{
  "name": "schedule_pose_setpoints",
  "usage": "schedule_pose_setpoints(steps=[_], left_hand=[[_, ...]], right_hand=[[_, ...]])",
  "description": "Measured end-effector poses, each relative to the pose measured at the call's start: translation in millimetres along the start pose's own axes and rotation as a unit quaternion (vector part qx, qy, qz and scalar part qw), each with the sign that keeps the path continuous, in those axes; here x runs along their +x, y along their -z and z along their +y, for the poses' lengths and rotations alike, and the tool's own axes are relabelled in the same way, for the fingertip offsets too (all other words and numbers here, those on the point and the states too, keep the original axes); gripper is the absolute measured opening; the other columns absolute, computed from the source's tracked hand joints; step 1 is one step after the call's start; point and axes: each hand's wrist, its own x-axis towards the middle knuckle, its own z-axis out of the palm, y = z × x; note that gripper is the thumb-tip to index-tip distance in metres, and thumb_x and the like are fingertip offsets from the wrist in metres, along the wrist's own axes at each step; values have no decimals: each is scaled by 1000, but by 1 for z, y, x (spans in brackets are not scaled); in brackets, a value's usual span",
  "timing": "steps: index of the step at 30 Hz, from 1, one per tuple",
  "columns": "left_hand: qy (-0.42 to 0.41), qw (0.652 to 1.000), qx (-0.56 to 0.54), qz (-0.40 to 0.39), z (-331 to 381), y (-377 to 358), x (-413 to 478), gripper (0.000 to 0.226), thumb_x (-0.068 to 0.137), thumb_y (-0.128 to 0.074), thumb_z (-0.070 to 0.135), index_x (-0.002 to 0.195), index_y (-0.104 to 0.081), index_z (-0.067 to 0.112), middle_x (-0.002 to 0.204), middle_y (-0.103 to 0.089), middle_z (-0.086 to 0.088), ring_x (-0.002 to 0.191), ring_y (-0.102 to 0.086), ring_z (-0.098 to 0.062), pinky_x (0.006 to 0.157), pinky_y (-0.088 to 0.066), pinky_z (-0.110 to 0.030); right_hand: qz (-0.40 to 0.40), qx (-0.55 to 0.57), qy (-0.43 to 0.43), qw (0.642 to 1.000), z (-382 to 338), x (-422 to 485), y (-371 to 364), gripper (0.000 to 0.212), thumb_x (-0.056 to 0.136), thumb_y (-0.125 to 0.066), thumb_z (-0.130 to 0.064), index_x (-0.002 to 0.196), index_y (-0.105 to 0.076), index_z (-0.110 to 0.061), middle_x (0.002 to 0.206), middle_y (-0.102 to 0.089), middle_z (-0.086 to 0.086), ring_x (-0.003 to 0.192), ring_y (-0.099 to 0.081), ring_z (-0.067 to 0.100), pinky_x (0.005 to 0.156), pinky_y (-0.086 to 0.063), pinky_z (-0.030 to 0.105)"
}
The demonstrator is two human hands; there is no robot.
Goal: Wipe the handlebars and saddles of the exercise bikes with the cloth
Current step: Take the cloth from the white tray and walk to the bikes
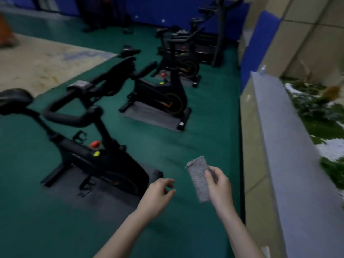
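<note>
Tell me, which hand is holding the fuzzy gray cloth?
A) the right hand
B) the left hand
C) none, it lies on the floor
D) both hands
A: the right hand grips the gray cloth, while the left hand is beside it, holding nothing.

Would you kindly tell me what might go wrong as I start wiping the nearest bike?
The cloth is only pinched by the right hand, so it may slip. The pedal of the nearest bike juts out low over its mat; a foot might catch it. The saddle sits at the view's edge and is easily skipped.
</note>
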Motion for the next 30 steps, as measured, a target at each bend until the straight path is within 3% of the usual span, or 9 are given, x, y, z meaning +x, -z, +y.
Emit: schedule_pose_setpoints(steps=[7, 12, 16, 22, 30], left_hand=[[73, 994, 45, 70, -121, 120, -71, 28, 95, -55, 28, 121, -60, 23, 112, -60, 5, 98, -57, -9, 86, -46, -24], [97, 986, 77, 113, -198, 199, -118, 27, 95, -51, 30, 119, -61, 24, 115, -61, 8, 106, -57, -12, 91, -47, -31], [116, 978, 72, 159, -242, 248, -148, 26, 95, -52, 28, 118, -62, 23, 115, -62, 6, 109, -57, -14, 93, -46, -34], [135, 970, 78, 186, -289, 297, -170, 26, 96, -51, 31, 118, -62, 21, 116, -62, 5, 108, -57, -13, 91, -47, -32], [162, 963, 113, 182, -353, 353, -157, 31, 96, -50, 32, 121, -60, 18, 122, -62, 1, 116, -54, -20, 97, -42, -38]], right_hand=[[-91, -27, 45, 994, -41, -60, -148, 9, 93, -58, -10, 94, -64, -16, 87, -66, -10, 85, -63, 10, 74, -46, 20], [-131, -47, 65, 988, -70, -102, -250, 11, 93, -58, -10, 101, -66, -11, 90, -66, -7, 86, -62, 5, 77, -46, 18], [-161, -47, 91, 982, -91, -128, -315, 10, 94, -57, -13, 96, -64, -20, 89, -66, -11, 84, -62, 3, 68, -43, 9], [-206, -42, 99, 973, -122, -147, -387, 10, 95, -56, -17, 95, -62, -24, 92, -66, -12, 88, -62, 4, 74, -48, 20], [-233, -46, 101, 966, -143, -144, -486, 9, 95, -56, -17, 98, -64, -16, 89, -64, -6, 87, -61, 11, 81, -49, 29]])
